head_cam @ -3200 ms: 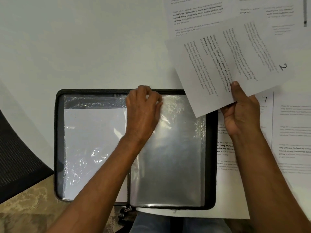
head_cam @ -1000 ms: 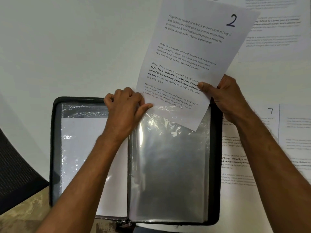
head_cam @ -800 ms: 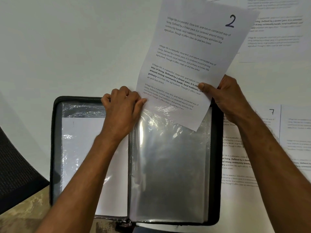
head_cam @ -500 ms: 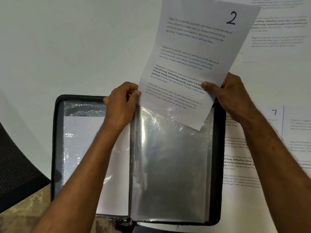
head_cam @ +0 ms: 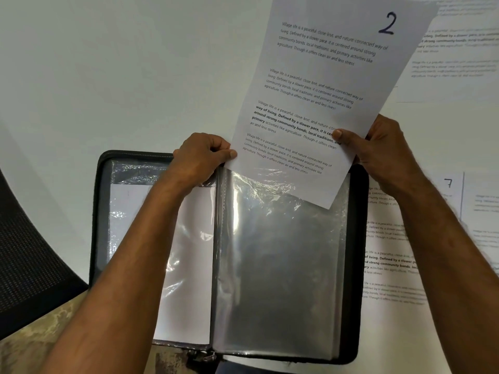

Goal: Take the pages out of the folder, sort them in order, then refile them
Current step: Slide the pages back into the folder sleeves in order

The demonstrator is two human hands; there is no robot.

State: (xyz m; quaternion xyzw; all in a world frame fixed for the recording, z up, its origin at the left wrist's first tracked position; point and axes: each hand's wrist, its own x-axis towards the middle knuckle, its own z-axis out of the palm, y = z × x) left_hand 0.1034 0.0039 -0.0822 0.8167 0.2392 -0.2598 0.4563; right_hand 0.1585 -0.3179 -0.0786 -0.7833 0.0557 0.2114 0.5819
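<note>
White desk fills most of my view, with a dark mesh chair at its left edge and a patch of mottled floor below that. On the desk in front of me lies the black zip folder, opened flat. Its left half shows a clear sleeve with a white sheet inside it. My left hand sits at the top of the folder near the spine, fingers curled, thumb and fingers pinching the top edge of the clear sleeve on the right half, which looks empty. Over that sleeve I hold the page marked 2, tilted, its lower corner overlapping the sleeve's mouth; whether it has gone inside I cannot tell. My right hand grips the page's right edge, thumb on the printed face and fingers behind. Further right, more printed pages lie on the desk, one marked 7 just beside the folder, others at the top right.
</note>
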